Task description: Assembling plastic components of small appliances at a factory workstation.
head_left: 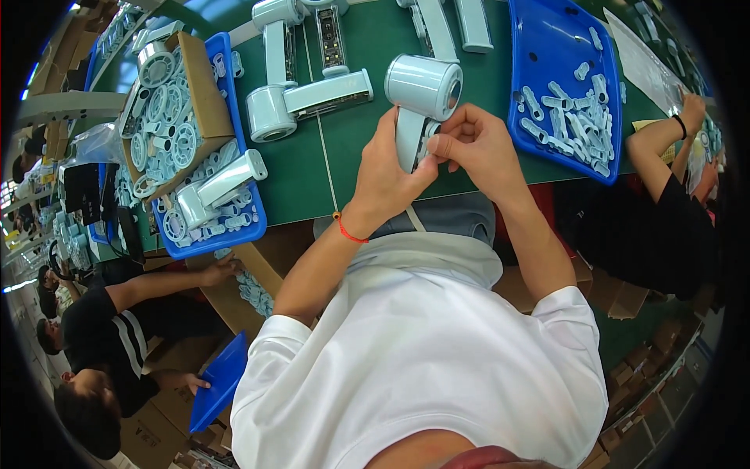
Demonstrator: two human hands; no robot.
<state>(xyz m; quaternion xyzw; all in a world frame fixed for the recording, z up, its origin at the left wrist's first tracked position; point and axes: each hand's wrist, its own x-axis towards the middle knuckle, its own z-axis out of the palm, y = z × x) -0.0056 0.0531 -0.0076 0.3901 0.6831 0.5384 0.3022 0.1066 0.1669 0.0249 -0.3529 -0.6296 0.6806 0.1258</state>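
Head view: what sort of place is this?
Likely a factory assembly line: blue trays of small parts, units with exposed insides on a green bench, other people nearby.

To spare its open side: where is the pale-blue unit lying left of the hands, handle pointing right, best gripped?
Probably by its round head, from the near side: broad, smooth curve with green tabletop before it, whereas the handle is open along its near edge.

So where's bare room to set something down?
On the table, between the left tray and left hand, below the L-shaped housing; a smaller gap lies between the held housing and right tray. Crowded: the left tray, with its box and parts, and the right tray's near half.
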